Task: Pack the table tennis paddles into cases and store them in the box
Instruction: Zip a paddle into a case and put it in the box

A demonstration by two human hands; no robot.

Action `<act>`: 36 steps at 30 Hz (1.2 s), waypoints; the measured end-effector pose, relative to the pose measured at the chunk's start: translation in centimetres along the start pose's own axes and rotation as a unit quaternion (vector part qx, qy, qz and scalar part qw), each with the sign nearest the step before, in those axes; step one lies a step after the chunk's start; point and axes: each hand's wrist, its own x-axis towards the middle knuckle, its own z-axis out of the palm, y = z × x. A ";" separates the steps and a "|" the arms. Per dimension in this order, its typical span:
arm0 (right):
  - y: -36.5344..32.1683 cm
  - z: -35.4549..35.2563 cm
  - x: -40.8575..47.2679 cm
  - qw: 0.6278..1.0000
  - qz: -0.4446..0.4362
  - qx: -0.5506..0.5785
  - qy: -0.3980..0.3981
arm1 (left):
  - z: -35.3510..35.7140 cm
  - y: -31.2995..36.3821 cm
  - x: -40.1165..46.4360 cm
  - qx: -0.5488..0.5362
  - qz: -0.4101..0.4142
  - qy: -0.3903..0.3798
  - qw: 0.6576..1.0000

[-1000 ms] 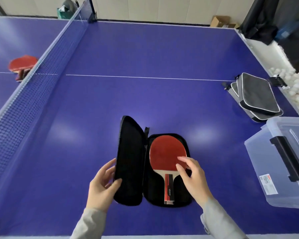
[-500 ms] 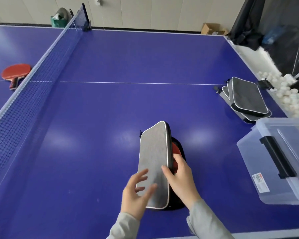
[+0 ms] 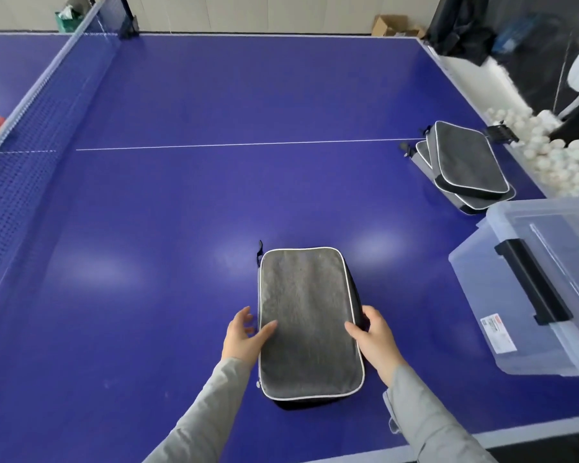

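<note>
The grey fabric paddle case with white piping (image 3: 310, 324) is seen lying flat and folded shut on the blue table tennis table (image 3: 214, 202), near the table's front edge, between the two hands. The left hand (image 3: 244, 335) is held at the case's left edge, thumb laid on the lid and fingers loosely spread beside it. The right hand (image 3: 375, 339) is set against the right edge, thumb on the lid, fingers curled round the side.

Step judged in hand: closing the case over a paddle; no paddle is visible now. The zip is not yet confirmed closed: a dark pull tab (image 3: 259, 252) is seen at the far left corner, and a dark gap appears to remain along the right side, though this is hard to tell from above.

Next move, as judged: the case to be steadied with one hand while the zip pull is taken and run round the edge.

The clear plastic storage box with black latch (image 3: 532, 295) stands near to the right, lid on. A stack of similar grey cases (image 3: 465, 165) lies further back at the right edge. Open table is available left and ahead, up to the net (image 3: 30, 128).
</note>
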 end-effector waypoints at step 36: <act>2.8 -1.5 -0.7 0.995 -0.043 0.067 0.058 | 4.2 1.4 0.4 -0.231 -0.063 0.024 0.971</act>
